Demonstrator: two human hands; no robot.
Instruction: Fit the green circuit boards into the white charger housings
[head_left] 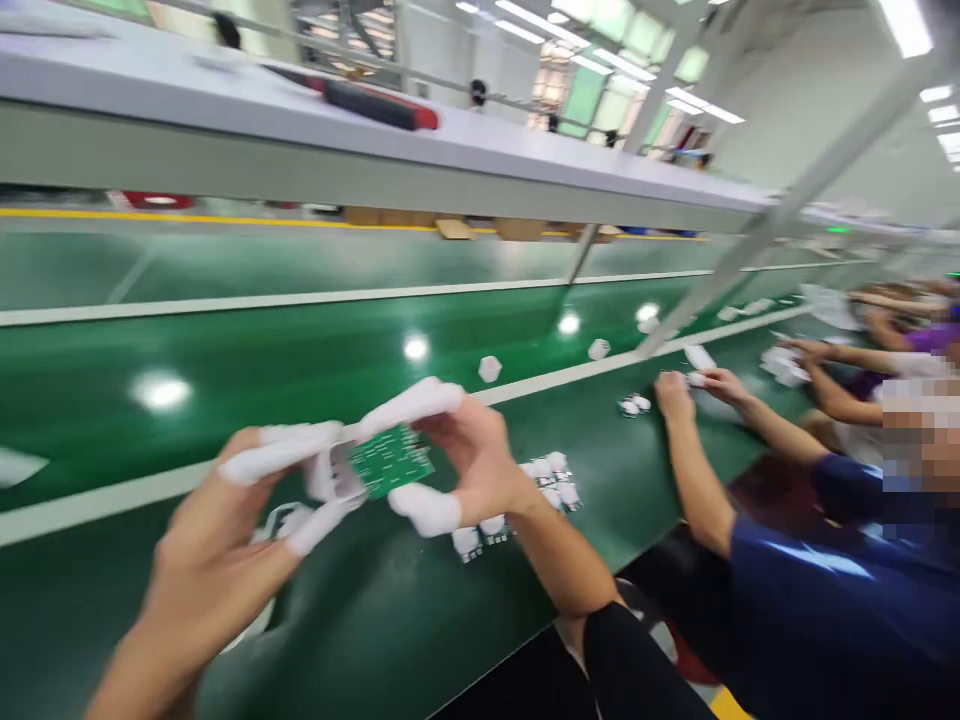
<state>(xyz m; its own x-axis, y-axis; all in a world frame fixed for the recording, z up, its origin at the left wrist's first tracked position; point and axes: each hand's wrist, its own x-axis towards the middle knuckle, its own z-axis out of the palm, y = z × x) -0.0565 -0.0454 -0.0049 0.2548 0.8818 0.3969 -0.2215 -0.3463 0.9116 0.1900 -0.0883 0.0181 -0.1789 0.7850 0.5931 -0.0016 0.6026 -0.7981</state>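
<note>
White finger cots cover the fingertips of both my hands. My left hand (pixel 217 540) grips a white plastic housing (pixel 326 475) between thumb and fingers, its open side facing right. Pinched in my right hand (pixel 472 450) is a green circuit board (pixel 391 462), its left edge at the mouth of the housing. Whether the board's edge sits inside the housing I cannot tell. Under my right wrist, several small boards with white domed parts (pixel 555 480) lie in rows on the green bench (pixel 360 620). Behind my left hand lies a white piece (pixel 289 520), partly hidden.
A green conveyor belt (pixel 247 360) behind the bench carries white parts (pixel 490 369). Above it runs a shelf (pixel 480 150) holding a red-and-black tool (pixel 379 103). A slanted post (pixel 750 240) stands right. A co-worker in a dark blue shirt (pixel 810 580) handles a white part close by.
</note>
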